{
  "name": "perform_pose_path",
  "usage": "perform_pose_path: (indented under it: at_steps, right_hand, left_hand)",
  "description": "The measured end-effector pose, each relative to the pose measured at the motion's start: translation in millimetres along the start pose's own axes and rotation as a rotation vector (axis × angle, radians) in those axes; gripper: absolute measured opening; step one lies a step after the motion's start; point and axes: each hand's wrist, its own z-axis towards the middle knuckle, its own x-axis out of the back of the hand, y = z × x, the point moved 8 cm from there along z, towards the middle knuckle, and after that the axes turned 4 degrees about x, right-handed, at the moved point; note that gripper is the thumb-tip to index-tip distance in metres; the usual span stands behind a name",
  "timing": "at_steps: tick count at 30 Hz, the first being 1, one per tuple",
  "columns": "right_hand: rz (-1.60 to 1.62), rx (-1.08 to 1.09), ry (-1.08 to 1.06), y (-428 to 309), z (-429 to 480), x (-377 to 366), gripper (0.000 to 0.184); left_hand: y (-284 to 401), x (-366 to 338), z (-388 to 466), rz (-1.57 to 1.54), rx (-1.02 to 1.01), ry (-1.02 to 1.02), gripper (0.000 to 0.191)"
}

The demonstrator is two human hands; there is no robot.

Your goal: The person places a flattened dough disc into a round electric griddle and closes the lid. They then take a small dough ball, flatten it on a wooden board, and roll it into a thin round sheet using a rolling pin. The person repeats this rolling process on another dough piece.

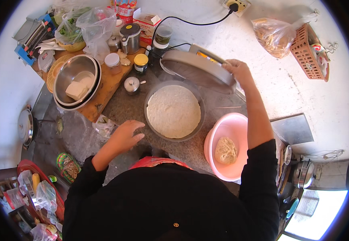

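A round electric baking pan sits before me with a flat disc of pale dough that nearly fills it. My right hand grips the edge of the pan's tilted lid, raised behind the dough. My left hand, empty and with fingers apart, hovers left of the pan without touching it. To the right stands a pink plastic basin with a rough lump of dough in it.
On the wooden board at left stand steel bowls holding white blocks, and several jars. A small lidded metal pot is left of the pan. A black power cord runs to the wall socket. A thin stick lies behind the basin.
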Motion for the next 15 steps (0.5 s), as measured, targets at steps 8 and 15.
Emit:
perform_pose_path:
  at_steps: [8, 15]
  right_hand:
    - [-0.418, 0.13, -0.142, 28.1, 95.5, 21.8, 0.031]
    - [-0.103, 0.122, -0.106, 64.6, 136.6, 34.6, 0.037]
  left_hand:
    - [-0.6, -8.4, 33.9, 0.036, 0.079, -0.027, 0.039]
    - [-14.9, -13.7, 20.9, 0.032, 0.139, 0.062, 0.04]
